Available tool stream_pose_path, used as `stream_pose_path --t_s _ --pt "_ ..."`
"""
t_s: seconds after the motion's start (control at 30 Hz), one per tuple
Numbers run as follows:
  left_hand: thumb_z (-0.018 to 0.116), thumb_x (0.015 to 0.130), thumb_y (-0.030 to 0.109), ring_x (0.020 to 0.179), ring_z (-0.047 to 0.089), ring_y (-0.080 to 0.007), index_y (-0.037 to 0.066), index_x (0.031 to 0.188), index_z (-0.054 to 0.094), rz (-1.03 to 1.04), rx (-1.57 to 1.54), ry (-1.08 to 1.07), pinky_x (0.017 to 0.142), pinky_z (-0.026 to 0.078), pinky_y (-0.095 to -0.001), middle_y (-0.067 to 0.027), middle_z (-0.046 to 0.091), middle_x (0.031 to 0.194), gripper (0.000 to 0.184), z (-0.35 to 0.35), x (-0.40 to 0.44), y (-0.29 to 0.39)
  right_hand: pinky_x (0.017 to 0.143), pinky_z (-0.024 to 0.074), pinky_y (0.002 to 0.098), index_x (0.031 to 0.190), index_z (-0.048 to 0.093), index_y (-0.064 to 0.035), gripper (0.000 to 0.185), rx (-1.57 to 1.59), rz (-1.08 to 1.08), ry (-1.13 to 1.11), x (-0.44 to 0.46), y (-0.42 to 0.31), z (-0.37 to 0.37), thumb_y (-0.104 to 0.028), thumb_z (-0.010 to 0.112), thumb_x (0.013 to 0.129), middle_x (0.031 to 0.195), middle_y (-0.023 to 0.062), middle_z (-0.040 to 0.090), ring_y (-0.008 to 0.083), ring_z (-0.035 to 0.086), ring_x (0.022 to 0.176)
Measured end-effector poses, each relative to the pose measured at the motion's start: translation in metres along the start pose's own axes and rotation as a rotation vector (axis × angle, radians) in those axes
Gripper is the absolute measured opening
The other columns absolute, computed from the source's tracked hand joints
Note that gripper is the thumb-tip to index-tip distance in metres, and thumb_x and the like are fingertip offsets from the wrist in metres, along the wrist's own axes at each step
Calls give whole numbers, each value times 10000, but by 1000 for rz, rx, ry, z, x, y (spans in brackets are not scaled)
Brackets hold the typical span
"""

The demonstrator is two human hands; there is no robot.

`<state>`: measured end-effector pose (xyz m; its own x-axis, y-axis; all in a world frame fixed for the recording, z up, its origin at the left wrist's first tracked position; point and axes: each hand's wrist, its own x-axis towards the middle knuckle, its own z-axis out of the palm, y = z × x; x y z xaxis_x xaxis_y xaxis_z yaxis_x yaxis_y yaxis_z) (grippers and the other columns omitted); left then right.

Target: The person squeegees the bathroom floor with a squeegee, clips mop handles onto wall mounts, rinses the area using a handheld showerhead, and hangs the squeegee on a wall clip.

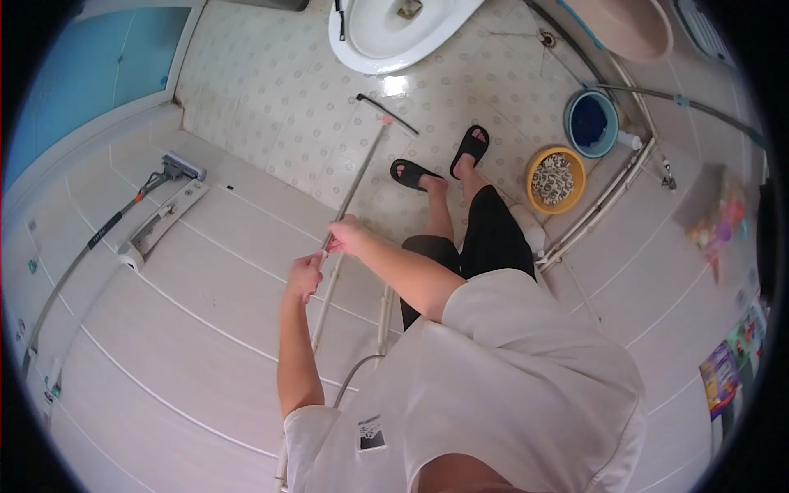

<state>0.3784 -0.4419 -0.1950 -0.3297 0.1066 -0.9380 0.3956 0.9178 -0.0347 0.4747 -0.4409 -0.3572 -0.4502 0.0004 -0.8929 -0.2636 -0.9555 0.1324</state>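
A long-handled floor squeegee [362,171] slants down from my hands, its black blade lying on the patterned tile floor [271,107]. My right hand [345,236] is closed around the upper part of the metal pole. Just behind it, my left hand [305,278] is closed at the pole's top end, mostly hiding that end. The blade is a little ahead of my feet, which wear black slippers [415,175]. Close beyond the blade stands a white squat toilet [399,62] with a wet, shiny patch of floor in front.
To the right stand a yellow basin [532,182] of pale pebble-like pieces and a blue bucket [609,146] holding something dark blue. Pipes [604,218] run along the right wall. A flat mop [99,234] hangs on the left wall near a blue door [115,70]. A pink basin [633,33] is at top right.
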Motion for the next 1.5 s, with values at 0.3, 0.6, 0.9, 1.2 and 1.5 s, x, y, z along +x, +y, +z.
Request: stream_pose_path --t_s 0.3,0.6,0.9,1.2,1.5 --pt "518 984 377 447 453 -141 -26 1012 691 365 127 -147 422 351 -338 -57 525 568 439 146 94 72 682 591 531 1175 508 31 306 65 -196 206 -35 -104 -169 -161 532 937 912 268 640 411 686 779" --pt "518 975 395 400 406 -125 -3 924 692 557 123 -143 389 312 -326 -34 479 538 437 261 90 200 741 591 509 1157 504 68 317 85 -297 309 -35 -197 -304 -145 547 927 948 254 642 399 686 806" --pt "553 968 391 413 337 -51 23 1037 682 107 -120 -81 362 235 -256 60 393 518 395 82 12 43 489 589 456 1323 347 -75 452 34 -193 72 -55 -63 -97 -188 577 952 988 242 620 352 686 641" --pt "558 968 430 356 324 -62 69 1100 675 -90 -131 -48 318 227 -232 37 414 523 401 35 14 18 462 582 470 1212 352 -16 378 -1 1 136 -20 -35 -38 -115 568 919 908 234 636 348 690 632" --pt "544 965 453 356 311 -81 55 1051 648 157 4 -172 318 251 -258 40 376 524 420 159 80 192 411 542 449 1068 602 20 237 115 -356 317 -30 -196 -190 -134 557 893 769 195 662 331 667 550"
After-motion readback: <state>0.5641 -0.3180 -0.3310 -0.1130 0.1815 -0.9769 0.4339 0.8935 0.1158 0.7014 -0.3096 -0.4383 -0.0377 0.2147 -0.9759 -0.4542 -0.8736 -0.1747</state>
